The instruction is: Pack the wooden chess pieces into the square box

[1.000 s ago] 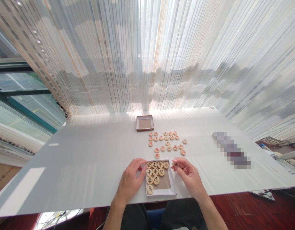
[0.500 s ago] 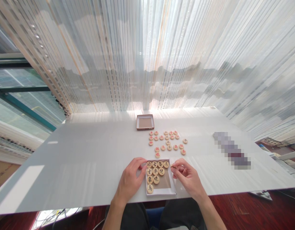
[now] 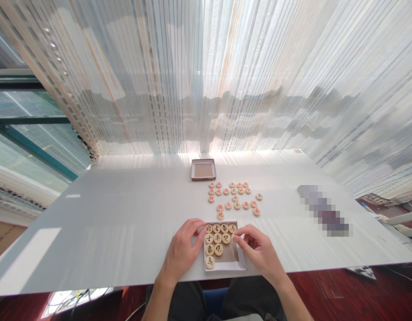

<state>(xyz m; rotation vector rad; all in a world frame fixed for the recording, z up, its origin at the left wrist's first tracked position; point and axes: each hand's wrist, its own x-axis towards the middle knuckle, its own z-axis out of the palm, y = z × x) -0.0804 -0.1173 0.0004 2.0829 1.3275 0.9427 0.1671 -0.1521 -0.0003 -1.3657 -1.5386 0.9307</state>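
Note:
In front of me lies an open shallow white box with a brown bottom. Inside it, Chinese chess pieces with black characters stand in rows against the top and left walls. My left hand rests at the box's upper left corner, its fingertips and thumb on the left wall. Between thumb and fingertips of my right hand is a Chinese chess piece, mostly covered, at the right end of the second row. Bare bottom shows at the lower right of the box.
Loose Chinese chess pieces, red and black, lie on the white table beyond the box. Behind them sits a second shallow box part with a brown rim. A blurred-out item lies to the right. Striped curtains hang behind the table.
My right hand has moved left from outside the box's right wall, bringing the chess piece over that wall to the second row. My left hand stays at the box.

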